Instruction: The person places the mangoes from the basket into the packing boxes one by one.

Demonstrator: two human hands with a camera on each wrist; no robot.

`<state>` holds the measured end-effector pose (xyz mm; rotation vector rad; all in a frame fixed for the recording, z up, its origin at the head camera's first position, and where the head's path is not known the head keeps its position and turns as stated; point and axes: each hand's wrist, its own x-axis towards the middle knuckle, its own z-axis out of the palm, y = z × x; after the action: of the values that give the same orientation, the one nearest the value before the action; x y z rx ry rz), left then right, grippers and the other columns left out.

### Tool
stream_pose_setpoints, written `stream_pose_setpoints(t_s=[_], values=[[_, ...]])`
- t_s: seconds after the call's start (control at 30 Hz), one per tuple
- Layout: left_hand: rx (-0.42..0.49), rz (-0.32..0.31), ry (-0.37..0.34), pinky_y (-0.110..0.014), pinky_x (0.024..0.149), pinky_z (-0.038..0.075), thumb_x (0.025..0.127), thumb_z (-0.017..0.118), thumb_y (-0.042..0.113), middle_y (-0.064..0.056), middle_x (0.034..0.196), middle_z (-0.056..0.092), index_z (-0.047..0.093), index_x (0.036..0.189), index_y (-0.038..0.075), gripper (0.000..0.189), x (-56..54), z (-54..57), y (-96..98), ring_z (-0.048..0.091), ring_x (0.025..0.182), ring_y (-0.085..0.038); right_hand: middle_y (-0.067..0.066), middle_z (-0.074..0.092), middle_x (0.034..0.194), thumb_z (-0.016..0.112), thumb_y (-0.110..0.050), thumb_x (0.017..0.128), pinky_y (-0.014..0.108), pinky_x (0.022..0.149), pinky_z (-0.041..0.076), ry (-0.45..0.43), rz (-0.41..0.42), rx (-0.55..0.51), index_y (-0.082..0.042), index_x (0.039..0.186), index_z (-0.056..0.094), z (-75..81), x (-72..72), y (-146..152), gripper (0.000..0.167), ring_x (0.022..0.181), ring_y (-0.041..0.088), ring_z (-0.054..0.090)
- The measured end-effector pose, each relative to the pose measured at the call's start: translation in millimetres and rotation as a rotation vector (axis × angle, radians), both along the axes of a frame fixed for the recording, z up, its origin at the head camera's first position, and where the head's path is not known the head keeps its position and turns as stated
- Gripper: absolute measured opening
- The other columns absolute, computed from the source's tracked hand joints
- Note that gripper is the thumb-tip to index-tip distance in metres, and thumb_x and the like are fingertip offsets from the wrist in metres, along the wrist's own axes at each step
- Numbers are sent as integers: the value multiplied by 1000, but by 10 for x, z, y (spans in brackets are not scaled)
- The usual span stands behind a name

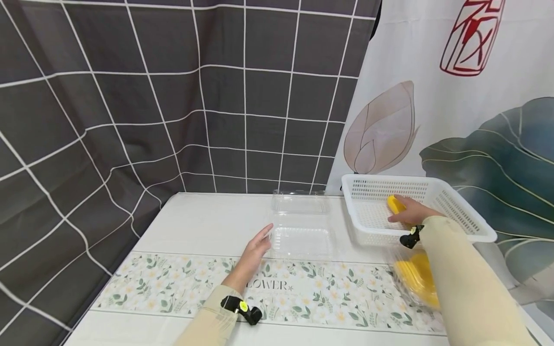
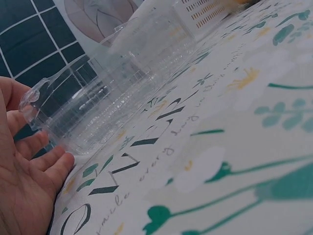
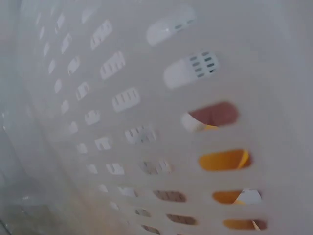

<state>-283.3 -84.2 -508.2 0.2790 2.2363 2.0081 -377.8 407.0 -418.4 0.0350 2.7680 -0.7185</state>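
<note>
My left hand [image 1: 255, 250] is at the left side of a clear plastic clamshell box [image 1: 303, 242], fingers extended along its wall. That box lies unfolded on the table, its lid [image 1: 300, 204] towards the back. In the left wrist view the fingertips overlap the box's near corner. My right hand [image 1: 413, 211] reaches into a white perforated basket [image 1: 359, 223], with a yellow object [image 1: 396, 204] between thumb and fingers. The hand covers part of that object. Through the basket's slots, the right wrist view gives only glimpses of yellow [image 3: 222, 160] and fingers.
Right of the middle, partly under my right forearm, a clear plastic box with yellow contents [image 1: 417, 278] stands before the basket. A flowered runner [image 1: 182, 283] crosses the white table. A dark grid curtain [image 1: 216, 96] and a printed white curtain [image 1: 389, 57] hang behind.
</note>
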Motion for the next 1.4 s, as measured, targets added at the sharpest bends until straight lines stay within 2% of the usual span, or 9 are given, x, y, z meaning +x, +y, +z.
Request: stream_pose_setpoints(t_s=[0.13,0.27,0.47,0.63,0.83,0.97,1.1,1.23,1.4], values=[[2,4,9,-57,123,17,105,42,17,-4,165,31,34,159,21,55,9,9,0,28,151,-32,41,10,155,74,-48,88,78,109,21,14,33,48,4,158,9,8,2,0,109,129,58,29],[6,1,7,-57,123,19,105,42,16,-5,165,29,33,159,20,56,22,31,3,29,151,-32,42,15,152,73,-48,88,77,108,27,37,53,84,7,155,25,4,6,4,99,125,58,33],[17,2,6,-57,123,18,104,42,15,-4,165,29,34,159,20,56,23,20,19,29,151,-32,40,23,147,79,-38,86,75,107,31,81,41,91,0,144,48,-46,-19,22,76,121,56,36],[9,0,6,-56,123,17,105,42,16,-4,165,30,34,159,20,55,17,21,17,29,151,-32,38,29,140,83,-28,83,71,107,37,96,44,68,-3,134,56,-57,-32,20,63,113,53,42],[3,0,11,-56,123,18,104,42,15,-6,165,30,34,159,18,55,22,23,20,30,150,-33,34,34,134,86,-24,81,65,105,43,97,56,45,-6,126,58,-58,-8,-4,56,108,49,44],[9,-2,9,-56,123,18,104,42,15,-6,164,32,34,159,18,55,23,17,20,29,150,-33,32,37,129,86,-20,80,64,104,45,94,74,50,-6,124,54,-51,17,-32,56,106,47,46],[10,-2,10,-57,123,17,104,43,15,-6,164,33,34,159,19,55,20,17,18,29,150,-33,35,38,131,87,-17,78,65,104,45,68,63,62,-3,136,47,-47,35,-64,71,107,47,48],[5,-5,16,-59,122,17,104,42,16,-7,164,33,34,159,19,55,22,11,16,31,149,-34,38,37,137,89,-22,76,67,104,43,23,55,96,2,148,39,-40,54,-79,90,109,47,48],[-14,1,11,-59,122,18,105,42,17,-5,164,33,35,159,21,55,31,15,18,31,150,-34,37,41,142,89,-30,76,70,104,41,-17,58,100,1,151,35,-47,69,-73,97,109,45,49]])
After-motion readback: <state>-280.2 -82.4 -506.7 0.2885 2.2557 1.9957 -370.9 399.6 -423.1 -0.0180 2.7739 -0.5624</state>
